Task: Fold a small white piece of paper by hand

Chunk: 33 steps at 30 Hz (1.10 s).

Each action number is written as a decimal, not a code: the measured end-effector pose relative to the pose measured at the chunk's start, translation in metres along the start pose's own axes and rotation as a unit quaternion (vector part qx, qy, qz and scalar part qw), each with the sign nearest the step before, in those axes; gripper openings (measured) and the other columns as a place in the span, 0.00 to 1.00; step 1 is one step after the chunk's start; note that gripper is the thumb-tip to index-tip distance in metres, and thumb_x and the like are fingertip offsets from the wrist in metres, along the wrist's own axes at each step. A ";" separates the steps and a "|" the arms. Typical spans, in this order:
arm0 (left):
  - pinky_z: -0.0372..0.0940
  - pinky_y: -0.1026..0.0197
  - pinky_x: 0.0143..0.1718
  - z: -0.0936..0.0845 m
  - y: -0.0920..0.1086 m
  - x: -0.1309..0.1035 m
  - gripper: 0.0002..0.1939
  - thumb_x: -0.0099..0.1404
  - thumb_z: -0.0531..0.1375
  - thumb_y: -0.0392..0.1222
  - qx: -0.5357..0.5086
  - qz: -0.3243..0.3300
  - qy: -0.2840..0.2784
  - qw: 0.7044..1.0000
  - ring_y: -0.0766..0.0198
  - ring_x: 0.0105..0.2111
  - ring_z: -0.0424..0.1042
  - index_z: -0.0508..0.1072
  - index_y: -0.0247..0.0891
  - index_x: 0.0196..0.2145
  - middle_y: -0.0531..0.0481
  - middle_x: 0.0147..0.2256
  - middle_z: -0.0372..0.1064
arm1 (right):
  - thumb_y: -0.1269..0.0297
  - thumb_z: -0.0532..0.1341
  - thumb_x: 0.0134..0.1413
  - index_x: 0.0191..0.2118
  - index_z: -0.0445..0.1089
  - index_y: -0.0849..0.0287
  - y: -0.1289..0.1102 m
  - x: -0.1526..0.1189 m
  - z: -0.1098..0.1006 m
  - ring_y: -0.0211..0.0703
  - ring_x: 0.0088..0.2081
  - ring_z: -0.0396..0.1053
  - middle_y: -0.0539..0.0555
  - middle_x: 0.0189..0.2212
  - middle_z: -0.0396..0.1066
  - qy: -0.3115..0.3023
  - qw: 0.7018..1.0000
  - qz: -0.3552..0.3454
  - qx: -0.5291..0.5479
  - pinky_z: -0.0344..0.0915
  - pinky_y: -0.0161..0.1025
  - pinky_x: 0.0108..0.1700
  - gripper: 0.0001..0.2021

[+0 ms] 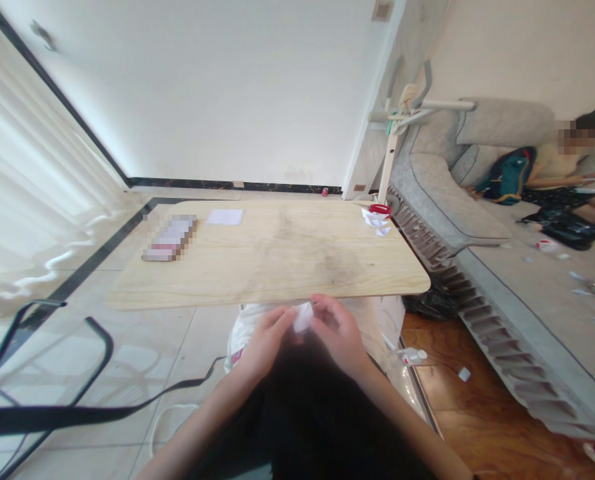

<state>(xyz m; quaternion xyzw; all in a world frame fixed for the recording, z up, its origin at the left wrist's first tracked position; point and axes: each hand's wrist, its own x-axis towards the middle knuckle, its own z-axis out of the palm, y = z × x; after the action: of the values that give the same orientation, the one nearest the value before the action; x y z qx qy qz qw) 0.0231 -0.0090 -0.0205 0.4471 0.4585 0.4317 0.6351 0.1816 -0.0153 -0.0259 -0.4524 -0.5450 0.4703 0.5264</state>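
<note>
A small piece of folded white paper (pixel 303 317) is between my two hands, just in front of the near edge of the wooden table (pixel 257 267). My left hand (pixel 273 327) pinches its left side, fingers closed. On the other side, my right hand (pixel 338 324) has its thumb and bent fingers at the paper's right edge. Several folded white paper pieces (pixel 376 219) lie at the table's far right corner, beside a red ring-shaped object (pixel 380 211). A stack of white paper sheets (pixel 225 217) rests at the far left.
A blurred-out box-like item (pixel 171 237) lies on the table's left side. To the right, a person sits on the grey sofa (pixel 482 200) near a teal backpack (pixel 508 176). Black metal tubing (pixel 105 347) and a strap (pixel 177 385) are at the left. A white bottle (pixel 414 356) lies right of my arm.
</note>
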 end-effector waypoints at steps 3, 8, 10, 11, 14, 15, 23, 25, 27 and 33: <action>0.63 0.63 0.28 0.002 -0.001 0.001 0.20 0.64 0.58 0.56 -0.017 -0.015 -0.011 1.000 0.65 0.23 0.67 0.73 0.35 0.28 0.53 0.21 0.67 | 0.65 0.62 0.56 0.48 0.71 0.55 0.000 -0.001 -0.001 0.44 0.38 0.74 0.53 0.37 0.75 -0.010 1.000 -0.012 -0.024 0.72 0.42 0.44 0.13; 0.66 0.64 0.28 0.003 -0.001 0.001 0.16 0.62 0.61 0.52 0.012 0.010 0.037 0.999 0.65 0.27 0.71 0.71 0.38 0.41 0.53 0.30 0.71 | 0.66 0.62 0.56 0.46 0.72 0.56 0.000 0.000 -0.001 0.45 0.41 0.73 0.54 0.39 0.75 -0.013 1.000 -0.004 -0.025 0.71 0.44 0.47 0.11; 0.68 0.62 0.32 0.003 -0.001 0.000 0.17 0.62 0.62 0.49 0.059 0.059 0.077 0.994 0.63 0.31 0.72 0.69 0.40 0.46 0.52 0.34 0.72 | 0.67 0.63 0.55 0.46 0.71 0.55 0.001 0.001 0.000 0.44 0.39 0.73 0.53 0.38 0.75 0.003 1.000 0.003 -0.004 0.72 0.43 0.44 0.12; 0.69 0.61 0.35 0.002 -0.001 0.000 0.16 0.62 0.62 0.47 0.100 0.091 0.091 0.987 0.62 0.33 0.73 0.70 0.40 0.46 0.51 0.35 0.72 | 0.67 0.63 0.55 0.46 0.71 0.55 0.001 0.001 0.000 0.44 0.38 0.73 0.53 0.37 0.74 0.010 1.000 0.007 0.008 0.73 0.42 0.42 0.12; 0.68 0.59 0.40 0.000 0.000 -0.001 0.08 0.64 0.61 0.43 0.241 0.186 0.085 0.949 0.62 0.36 0.72 0.75 0.39 0.40 0.49 0.35 0.72 | 0.66 0.64 0.55 0.45 0.70 0.55 0.002 0.001 0.001 0.41 0.34 0.72 0.51 0.34 0.73 0.016 0.999 0.015 0.049 0.73 0.38 0.36 0.11; 0.68 0.59 0.40 0.000 -0.001 -0.001 0.08 0.65 0.60 0.42 0.271 0.210 0.081 0.936 0.62 0.35 0.72 0.76 0.39 0.40 0.49 0.36 0.72 | 0.66 0.64 0.54 0.45 0.70 0.55 0.002 0.001 0.001 0.41 0.34 0.72 0.51 0.33 0.72 0.016 0.998 0.018 0.062 0.73 0.37 0.35 0.11; 0.70 0.57 0.42 -0.005 -0.007 0.001 0.13 0.66 0.60 0.36 0.371 0.363 0.096 0.849 0.61 0.39 0.72 0.72 0.39 0.48 0.45 0.43 0.70 | 0.64 0.67 0.51 0.42 0.70 0.54 0.004 0.003 0.002 0.37 0.29 0.70 0.48 0.30 0.71 0.033 0.990 0.050 0.127 0.72 0.34 0.30 0.11; 0.70 0.58 0.42 -0.005 -0.005 0.000 0.13 0.65 0.61 0.36 0.376 0.353 0.083 0.852 0.61 0.38 0.72 0.72 0.38 0.49 0.45 0.42 0.71 | 0.65 0.67 0.51 0.42 0.70 0.54 0.005 0.002 0.002 0.37 0.30 0.71 0.48 0.31 0.72 0.034 0.989 0.057 0.135 0.72 0.34 0.30 0.11; 0.71 0.58 0.41 -0.004 -0.004 -0.002 0.16 0.64 0.62 0.37 0.371 0.334 0.068 0.864 0.62 0.37 0.73 0.72 0.37 0.50 0.45 0.42 0.71 | 0.65 0.67 0.51 0.42 0.71 0.54 0.006 0.002 0.002 0.37 0.30 0.71 0.48 0.31 0.72 0.031 0.987 0.059 0.143 0.71 0.33 0.29 0.11; 0.70 0.57 0.46 -0.003 -0.004 -0.003 0.17 0.64 0.62 0.39 0.359 0.285 0.048 0.887 0.59 0.43 0.73 0.72 0.36 0.51 0.43 0.45 0.73 | 0.63 0.67 0.50 0.44 0.72 0.54 0.008 0.003 0.001 0.38 0.30 0.70 0.48 0.30 0.72 0.016 0.985 0.075 0.156 0.71 0.35 0.30 0.14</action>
<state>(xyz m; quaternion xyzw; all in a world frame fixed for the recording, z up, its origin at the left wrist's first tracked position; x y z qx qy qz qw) 0.0203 -0.0118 -0.0243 0.7351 0.4650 0.4205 0.2581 0.1803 -0.0113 -0.0338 -0.4111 -0.4212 0.5806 0.5626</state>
